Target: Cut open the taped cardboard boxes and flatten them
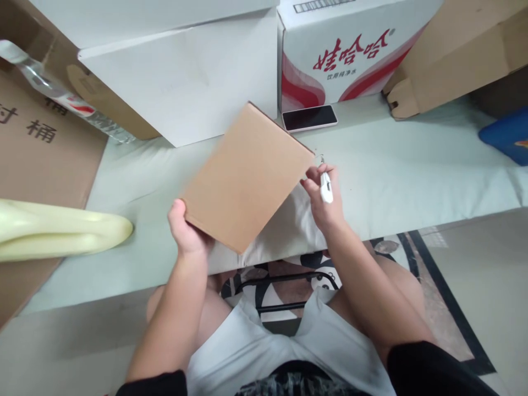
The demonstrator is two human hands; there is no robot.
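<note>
A flat brown cardboard box is held tilted above the light green cloth, its broad face turned up towards me. My left hand grips it at the lower left corner, with the thumb along the edge and the other fingers hidden beneath. Near the box's right corner, my right hand is closed around a small white utility knife. A thin metal tip seems to stick out past the fingers, close to the box, but whether it touches the cardboard I cannot tell.
On the cloth-covered bench lies a phone, before a red and white carton. White boxes stand behind. A plastic bottle and a pale yellow object are left; an open cardboard box and blue object are right.
</note>
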